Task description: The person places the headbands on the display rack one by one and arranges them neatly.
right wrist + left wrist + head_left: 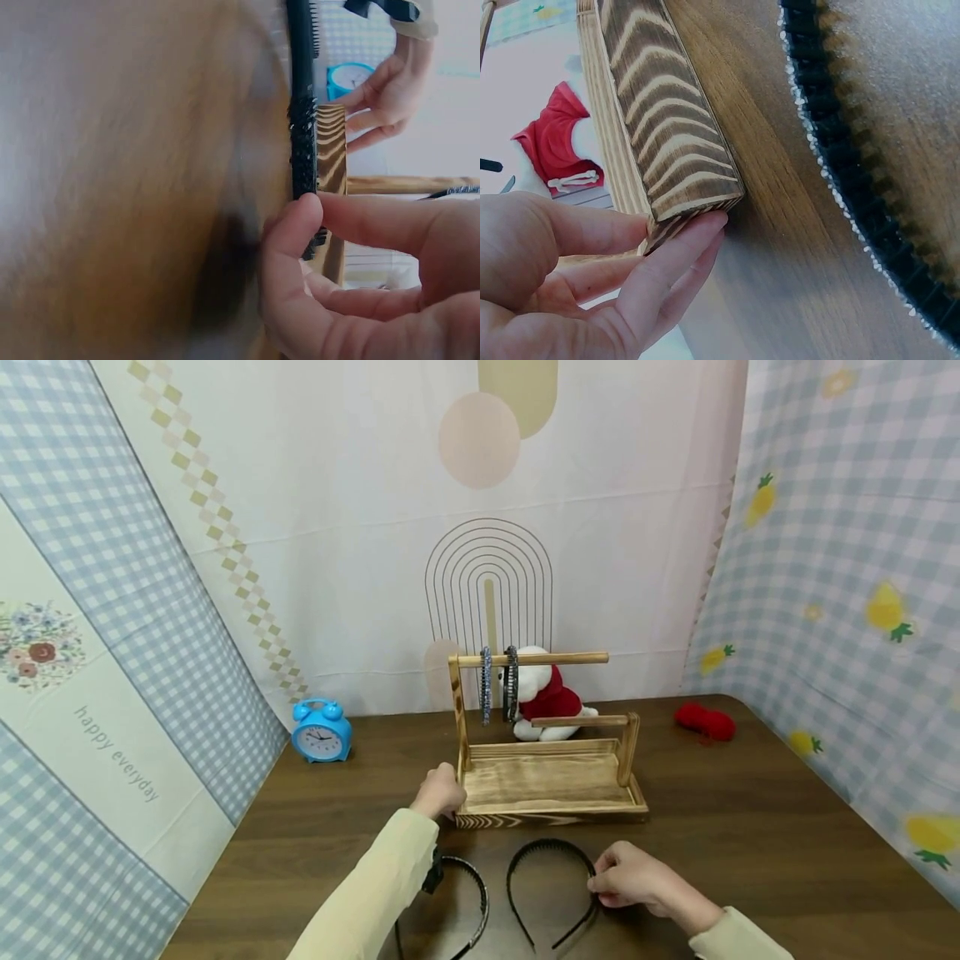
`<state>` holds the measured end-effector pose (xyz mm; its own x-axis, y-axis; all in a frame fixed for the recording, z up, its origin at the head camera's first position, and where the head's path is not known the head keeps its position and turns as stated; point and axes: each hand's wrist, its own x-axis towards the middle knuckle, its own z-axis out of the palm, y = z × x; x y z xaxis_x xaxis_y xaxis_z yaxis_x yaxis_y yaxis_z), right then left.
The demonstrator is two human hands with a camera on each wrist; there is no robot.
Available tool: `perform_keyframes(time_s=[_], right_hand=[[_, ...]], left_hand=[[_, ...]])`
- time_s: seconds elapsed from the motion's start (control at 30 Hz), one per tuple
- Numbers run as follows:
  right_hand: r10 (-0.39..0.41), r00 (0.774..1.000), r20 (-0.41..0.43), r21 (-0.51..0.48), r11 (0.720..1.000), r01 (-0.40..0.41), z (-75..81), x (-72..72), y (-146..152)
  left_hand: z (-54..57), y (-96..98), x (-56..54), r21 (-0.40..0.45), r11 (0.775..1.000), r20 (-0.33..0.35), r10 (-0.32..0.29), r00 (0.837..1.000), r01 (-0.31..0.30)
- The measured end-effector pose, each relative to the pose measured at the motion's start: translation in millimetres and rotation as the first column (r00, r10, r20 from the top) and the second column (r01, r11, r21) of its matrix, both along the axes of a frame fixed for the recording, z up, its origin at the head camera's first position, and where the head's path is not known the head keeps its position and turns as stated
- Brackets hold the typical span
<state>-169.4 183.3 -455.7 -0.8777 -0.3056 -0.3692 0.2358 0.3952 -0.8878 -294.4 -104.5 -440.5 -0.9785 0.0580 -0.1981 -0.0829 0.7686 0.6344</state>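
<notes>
My left hand [440, 791] holds the front left corner of a wooden display rack [555, 818], thumb on one side and fingers on the end face in the left wrist view. My right hand [630, 878] pinches a black toothed headband [551, 843] by its right side, thumb against index finger. That headband is in front of the rack, its open ends pointing towards me. Under my left forearm lies another black headband [483, 902] with a glittery edge and a dark bow, partly hidden by the sleeve. Two glittery headbands, one bluish [486, 687] and one black [512, 685], hang on the rack's upper bar.
Behind the rack sits a white plush toy [555, 697] in red clothing. A blue alarm clock [322, 731] stands at the back left, and a red bundle [705, 722] lies at the back right. Patterned cloths surround the brown table [360, 785].
</notes>
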Motion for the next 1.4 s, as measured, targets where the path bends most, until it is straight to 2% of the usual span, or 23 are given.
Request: perform_keyframes(time_s=[0.1, 0.27, 0.4, 0.5, 0.7, 0.9, 1.23, 1.4], right_hand=[[0.038, 0.998, 0.054, -0.06, 0.998, -0.035, -2.8, -1.5, 6], [0.058, 0.992, 0.11, -0.195, 0.98, -0.036, -8.2, -0.8, 11], [0.093, 0.992, 0.082, -0.328, 0.943, -0.062, -9.7, -2.1, 10], [0.099, 0.995, 0.02, -0.376, 0.923, -0.084, -9.7, -3.3, 9], [0.05, 0.993, -0.107, -0.379, 0.921, -0.087, -6.4, -4.4, 6], [-0.032, 0.981, -0.192, -0.359, 0.933, -0.04, -2.4, -7.0, 4], [-0.151, 0.945, -0.289, -0.331, 0.942, 0.05, 6.5, -15.6, 3], [-0.195, 0.919, -0.342, -0.314, 0.946, 0.083, 10.4, -19.4, -1]], left_hand=[[-0.5, 0.1, -0.1, -0.007, 1.0, 0.001, -0.002, 1.0, 0.002], [0.5, 0.9, 1.7, -0.016, 1.0, -0.002, -0.01, 1.0, 0.01], [2.0, 1.9, 3.5, -0.015, 1.0, 0.001, -0.008, 1.0, 0.008], [2.8, 2.3, 4.5, -0.012, 1.0, 0.002, -0.006, 1.0, 0.006], [4.3, 2.6, 5.4, -0.001, 1.0, 0.001, -0.006, 1.0, 0.006], [5.5, 3.0, 6.0, -0.004, 1.0, 0.004, -0.006, 1.0, 0.006], [4.8, 3.2, 6.1, -0.014, 1.0, -0.003, -0.007, 1.0, 0.007], [4.4, 3.8, 6.5, -0.018, 1.0, 0.004, -0.001, 1.0, 0.001]])
